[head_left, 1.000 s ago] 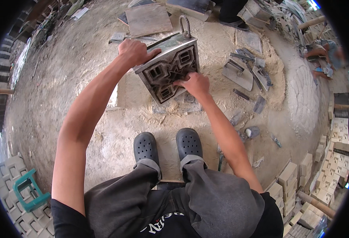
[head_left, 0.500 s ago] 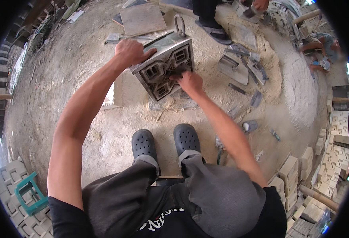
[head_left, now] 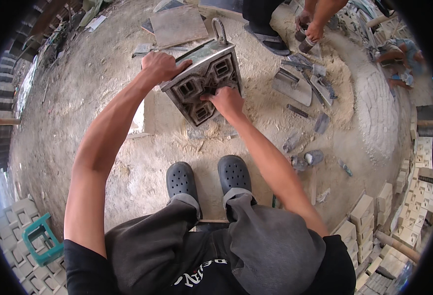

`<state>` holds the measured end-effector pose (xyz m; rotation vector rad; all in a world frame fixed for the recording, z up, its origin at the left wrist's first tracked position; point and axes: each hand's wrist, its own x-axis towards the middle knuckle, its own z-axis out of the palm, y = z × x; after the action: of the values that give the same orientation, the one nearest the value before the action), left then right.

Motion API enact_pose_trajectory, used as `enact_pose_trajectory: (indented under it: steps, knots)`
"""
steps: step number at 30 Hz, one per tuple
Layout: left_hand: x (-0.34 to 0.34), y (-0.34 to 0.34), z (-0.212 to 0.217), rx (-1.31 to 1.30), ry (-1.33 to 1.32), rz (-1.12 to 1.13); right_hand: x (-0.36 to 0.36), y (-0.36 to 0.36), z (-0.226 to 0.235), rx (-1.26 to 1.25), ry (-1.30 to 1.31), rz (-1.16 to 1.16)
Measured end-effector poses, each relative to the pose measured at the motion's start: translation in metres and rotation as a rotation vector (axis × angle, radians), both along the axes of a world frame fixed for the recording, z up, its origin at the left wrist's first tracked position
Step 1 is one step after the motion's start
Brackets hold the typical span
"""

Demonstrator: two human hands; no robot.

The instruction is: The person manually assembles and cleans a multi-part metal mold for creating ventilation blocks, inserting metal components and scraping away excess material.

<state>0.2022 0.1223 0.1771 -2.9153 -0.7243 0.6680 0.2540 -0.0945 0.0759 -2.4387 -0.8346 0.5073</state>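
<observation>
1. Head view: left hand [head_left: 161,66] has its fingers clamped over the upper left edge of a square metal mould [head_left: 204,83], which stands tilted on the sandy ground [head_left: 103,98].
2. Right hand [head_left: 226,100] presses on the mould's patterned face, fingers together and curled into its recesses.
3. Below the fingers sit two dark clogs [head_left: 206,179]; right of them lie trowels [head_left: 295,86].
</observation>
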Motion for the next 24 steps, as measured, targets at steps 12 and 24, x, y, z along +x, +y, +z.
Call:
enact_pose_trajectory:
  steps: [12, 24]
  knots:
    - [-0.013, 0.047, 0.005, -0.396, -0.089, 0.144, 0.136, 0.046, 0.101, 0.408, -0.185, -0.184]
    - [-0.078, -0.091, 0.028, -0.419, -0.440, 0.118, 0.135, 0.069, 0.117, -0.793, 0.088, 0.248]
